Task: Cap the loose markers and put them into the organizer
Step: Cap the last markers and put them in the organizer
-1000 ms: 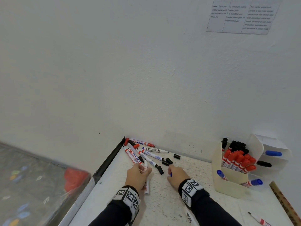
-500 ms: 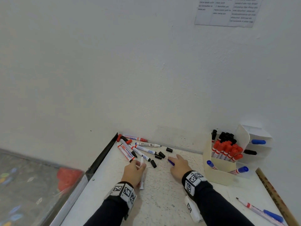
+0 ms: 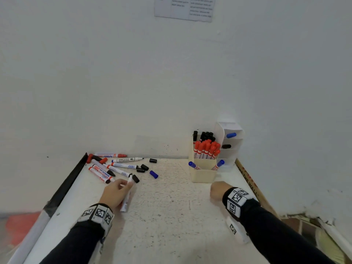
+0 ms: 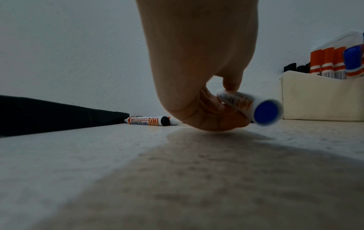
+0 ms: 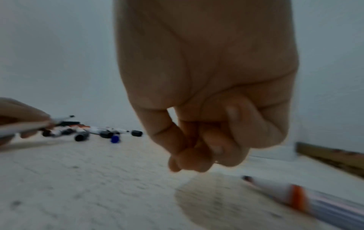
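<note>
My left hand (image 3: 126,185) grips a white marker (image 3: 127,197) near the pile, its bare tip pointing away. In the left wrist view the same hand (image 4: 222,99) is curled round that marker (image 4: 242,102), whose butt end is blue. A loose blue cap (image 3: 154,174) lies on the table right of the pile. My right hand (image 3: 214,191) hovers in front of the cream organizer (image 3: 202,176). Its fingers (image 5: 197,152) are curled with nothing seen in them. An uncapped marker (image 5: 285,189) lies just below and right of it.
Several loose markers (image 3: 114,166) and black caps (image 3: 144,167) lie at the back left. Red, black and blue markers stand in the organizer, with a white tiered holder (image 3: 231,141) behind. A black strip (image 3: 64,187) edges the table's left, a wooden ruler (image 3: 253,187) its right.
My right hand has let go of the blue cap and swung right to the front of the organizer. The left hand keeps hold of its marker. The head view has tilted down.
</note>
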Motion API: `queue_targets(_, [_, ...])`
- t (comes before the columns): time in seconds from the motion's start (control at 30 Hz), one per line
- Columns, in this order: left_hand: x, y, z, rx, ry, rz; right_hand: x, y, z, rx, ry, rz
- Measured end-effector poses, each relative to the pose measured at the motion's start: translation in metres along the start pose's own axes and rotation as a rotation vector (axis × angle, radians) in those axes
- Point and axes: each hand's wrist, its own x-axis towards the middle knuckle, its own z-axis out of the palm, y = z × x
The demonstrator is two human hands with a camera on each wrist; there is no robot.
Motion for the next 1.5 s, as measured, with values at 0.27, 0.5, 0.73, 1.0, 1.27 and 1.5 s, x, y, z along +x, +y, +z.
queue_targets(0.27, [0.0,-0.001,0.001,0.04,-0.034,0.014,-0.011,0.086,0.038,-0.077,0.126,0.272])
queue_targets(0.5, [0.002,-0.005,0.0,0.023,-0.022,-0.001,-0.007,0.055,0.036,0.005,0.277,0.03])
queue_targets(0.73, [-0.001,-0.003,0.001,-0.03,-0.062,0.042,0.005,0.012,0.036,0.127,0.47,-0.08])
queue_targets(1.0, [-0.01,0.019,0.014,0.095,-0.135,0.221,0.001,0.017,0.034,0.548,0.569,-0.197])
queue_targets(1.27, [-0.04,0.074,0.085,0.196,-0.416,0.419,-0.016,0.001,0.031,0.812,0.47,-0.471])
queue_targets(1.5, [-0.049,0.085,0.112,0.022,-0.408,0.381,-0.022,0.009,0.037,0.796,0.329,-0.439])
